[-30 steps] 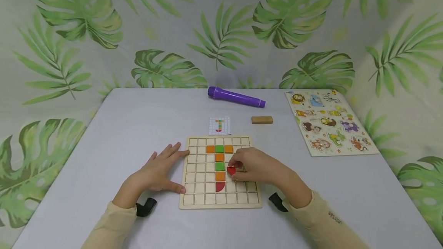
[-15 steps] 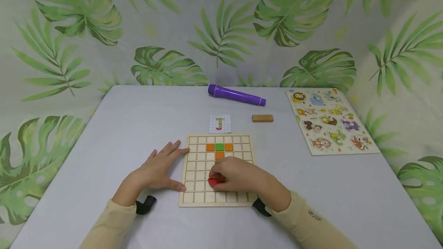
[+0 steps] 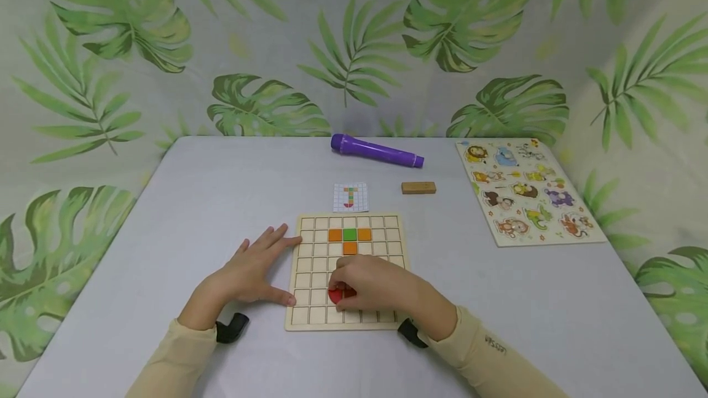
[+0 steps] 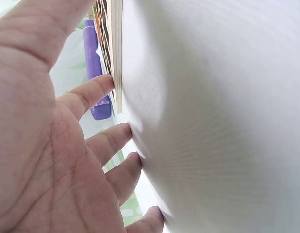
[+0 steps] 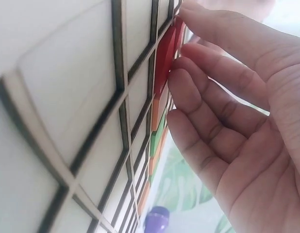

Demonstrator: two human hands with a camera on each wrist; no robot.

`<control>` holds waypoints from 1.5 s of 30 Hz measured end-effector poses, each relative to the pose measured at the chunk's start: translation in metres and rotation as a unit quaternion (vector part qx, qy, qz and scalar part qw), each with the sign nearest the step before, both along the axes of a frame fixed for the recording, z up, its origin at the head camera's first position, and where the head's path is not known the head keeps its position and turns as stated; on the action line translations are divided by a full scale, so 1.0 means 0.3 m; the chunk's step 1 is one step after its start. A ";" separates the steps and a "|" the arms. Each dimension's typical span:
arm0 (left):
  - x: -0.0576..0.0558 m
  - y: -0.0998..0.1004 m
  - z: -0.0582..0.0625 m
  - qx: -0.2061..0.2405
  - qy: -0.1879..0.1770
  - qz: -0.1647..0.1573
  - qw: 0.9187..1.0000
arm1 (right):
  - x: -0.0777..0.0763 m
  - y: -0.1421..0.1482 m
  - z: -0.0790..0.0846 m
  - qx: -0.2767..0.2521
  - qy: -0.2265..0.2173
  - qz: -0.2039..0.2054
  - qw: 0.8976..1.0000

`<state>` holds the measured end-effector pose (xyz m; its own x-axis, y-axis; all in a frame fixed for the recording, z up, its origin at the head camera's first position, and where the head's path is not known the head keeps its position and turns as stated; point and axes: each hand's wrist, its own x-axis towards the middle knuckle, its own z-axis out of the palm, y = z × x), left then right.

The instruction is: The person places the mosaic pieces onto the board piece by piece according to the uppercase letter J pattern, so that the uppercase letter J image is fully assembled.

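Note:
My left hand (image 3: 251, 272) lies spread at the left edge of the wooden grid board (image 3: 291, 318), forefinger and thumb touching its rim. With thumb and fingers, my right hand (image 3: 381, 281) pinches a red quarter-circle tile (image 3: 334, 296) low over the board's lower part. Beside it, a second red tile (image 5: 164, 56) sits in a cell, mostly covered by the hand in the head view. Orange tiles (image 3: 335, 235) and a green tile (image 3: 350, 234) fill cells in the upper rows. Tiles lower in that column are hidden under the right hand.
Behind the board lies a small pattern card (image 3: 351, 197) with a coloured J-like figure. A wooden block (image 3: 418, 188) and a purple toy microphone (image 3: 377, 151) lie farther back. An animal puzzle board (image 3: 525, 192) rests at the right.
My right hand has carried the red quarter-circle tile left and toward me, to just left of the other red tile. The left hand stays at the board's edge.

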<state>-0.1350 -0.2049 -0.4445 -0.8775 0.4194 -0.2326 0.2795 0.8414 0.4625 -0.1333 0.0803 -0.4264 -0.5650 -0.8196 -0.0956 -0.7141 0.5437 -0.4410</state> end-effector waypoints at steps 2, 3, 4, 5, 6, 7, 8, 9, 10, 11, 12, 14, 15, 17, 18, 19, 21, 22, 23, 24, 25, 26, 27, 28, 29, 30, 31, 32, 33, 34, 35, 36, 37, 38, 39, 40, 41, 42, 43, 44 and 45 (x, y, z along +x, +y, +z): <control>0.001 0.001 0.002 0.001 0.000 -0.001 1.000 | 0.001 -0.002 -0.001 0.002 0.003 0.001 1.000; 0.001 0.002 0.003 0.001 -0.001 0.000 1.000 | 0.001 -0.003 -0.002 0.003 0.004 0.002 1.000; 0.002 0.002 0.003 0.002 -0.002 0.000 1.000 | 0.001 -0.004 -0.002 0.004 0.004 0.002 1.000; 0.002 0.003 0.004 0.003 -0.002 -0.001 1.000 | 0.001 -0.004 -0.003 0.005 0.004 0.002 1.000; 0.002 0.004 0.005 0.003 -0.001 -0.003 1.000 | 0.001 -0.005 -0.003 0.006 0.004 0.002 1.000; 0.002 0.004 0.004 0.003 -0.001 -0.003 1.000 | 0.001 -0.006 -0.004 0.007 0.005 0.002 1.000; 0.002 0.004 0.003 0.004 -0.004 -0.002 1.000 | 0.001 -0.006 -0.005 0.008 0.005 0.002 1.000; 0.002 0.004 0.003 0.003 -0.004 -0.001 1.000 | 0.000 -0.007 -0.006 0.008 0.005 0.002 1.000; 0.002 0.004 0.003 0.003 -0.005 -0.001 1.000 | 0.000 -0.008 -0.006 0.009 0.006 0.002 1.000; 0.002 0.003 0.004 0.002 -0.004 -0.002 1.000 | 0.000 -0.009 -0.008 0.008 0.006 0.002 1.000; 0.002 0.003 0.004 0.001 -0.003 -0.002 1.000 | -0.001 -0.010 -0.009 0.007 0.007 0.003 1.000; 0.003 0.000 0.005 0.002 -0.005 -0.001 1.000 | -0.001 -0.011 -0.010 0.006 0.005 0.004 1.000; 0.004 -0.001 0.007 0.003 -0.005 -0.001 1.000 | -0.002 -0.011 -0.010 0.005 0.003 0.004 1.000; 0.006 -0.003 0.007 0.005 -0.004 -0.002 1.000 | -0.003 -0.011 -0.011 0.003 -0.002 0.005 1.000; 0.007 -0.004 0.007 0.005 -0.004 -0.002 1.000 | -0.004 -0.011 -0.010 0.004 -0.004 0.004 1.000; 0.007 -0.005 0.006 0.006 -0.006 -0.001 1.000 | -0.005 -0.010 -0.010 0.004 -0.006 0.003 1.000; 0.009 -0.006 0.006 0.005 -0.006 0.000 1.000 | -0.007 -0.009 -0.011 0.005 -0.008 0.002 1.000; 0.009 -0.006 0.006 0.004 -0.005 0.000 1.000 | -0.008 -0.008 -0.011 0.005 -0.007 0.002 1.000; 0.010 -0.007 0.006 0.003 -0.004 0.000 1.000 | -0.009 -0.008 -0.011 0.004 -0.007 0.001 1.000; 0.010 -0.007 0.006 0.003 -0.004 0.000 1.000 | -0.009 -0.008 -0.010 0.005 -0.005 0.001 1.000; 0.010 -0.008 0.006 0.004 -0.003 0.000 1.000 | -0.009 -0.008 -0.011 0.005 -0.004 0.001 1.000; 0.010 -0.009 0.006 0.006 -0.003 0.000 1.000 | -0.009 -0.008 -0.011 0.004 -0.004 0.000 1.000; 0.009 -0.010 0.005 0.007 -0.003 -0.001 1.000 | -0.009 -0.009 -0.011 0.003 -0.004 0.000 1.000; 0.008 -0.011 0.005 0.008 -0.002 -0.002 1.000 | -0.009 -0.010 -0.011 0.002 -0.004 -0.002 1.000; 0.007 -0.011 0.005 0.009 -0.002 -0.003 1.000 | -0.009 -0.010 -0.011 0.002 -0.004 -0.003 1.000; 0.006 -0.012 0.005 0.010 -0.001 -0.003 1.000 | -0.010 -0.011 -0.011 0.002 -0.006 -0.005 1.000; 0.005 -0.012 0.004 0.010 0.000 -0.004 1.000 | -0.010 -0.012 -0.012 0.001 -0.007 -0.007 1.000; 0.004 -0.012 0.005 0.010 0.000 -0.004 1.000 | -0.011 -0.013 -0.012 0.000 -0.009 -0.009 1.000; 0.004 -0.012 0.005 0.009 -0.001 -0.004 1.000 | -0.012 -0.014 -0.012 0.000 -0.011 -0.011 1.000; 0.004 -0.012 0.006 0.009 -0.002 -0.003 1.000 | -0.013 -0.014 -0.012 0.001 -0.014 -0.014 1.000; 0.004 -0.012 0.006 0.008 -0.003 -0.002 1.000 | -0.012 -0.014 -0.012 0.003 -0.018 -0.016 1.000; 0.004 -0.012 0.005 0.007 -0.003 -0.001 1.000 | -0.013 -0.013 -0.012 0.003 -0.022 -0.019 1.000; 0.005 -0.013 0.005 0.006 -0.004 0.000 1.000 | -0.013 -0.012 -0.012 0.001 -0.024 -0.019 1.000; 0.006 -0.013 0.004 0.006 -0.005 0.001 1.000 | -0.013 -0.011 -0.012 0.001 -0.026 -0.020 0.999; 0.007 -0.014 0.004 0.005 -0.005 0.002 1.000 | -0.013 -0.010 -0.012 0.002 -0.029 -0.021 0.999; 0.008 -0.015 0.004 0.005 -0.005 0.002 1.000 | -0.013 -0.009 -0.012 0.001 -0.031 -0.022 0.999; 0.009 -0.015 0.003 0.004 -0.004 0.003 1.000 | -0.013 -0.009 -0.012 0.000 -0.030 -0.021 0.999; 0.010 -0.016 0.004 0.005 -0.004 0.003 1.000 | -0.013 -0.009 -0.013 -0.001 -0.029 -0.021 0.999; 0.010 -0.016 0.005 0.005 -0.004 0.002 1.000 | -0.014 -0.008 -0.014 -0.001 -0.028 -0.021 0.999; 0.009 -0.016 0.005 0.005 -0.003 0.002 1.000 | -0.014 -0.008 -0.016 0.000 -0.028 -0.023 0.999; 0.009 -0.017 0.005 0.005 -0.003 0.002 1.000 | -0.015 -0.008 -0.016 0.001 -0.028 -0.023 0.999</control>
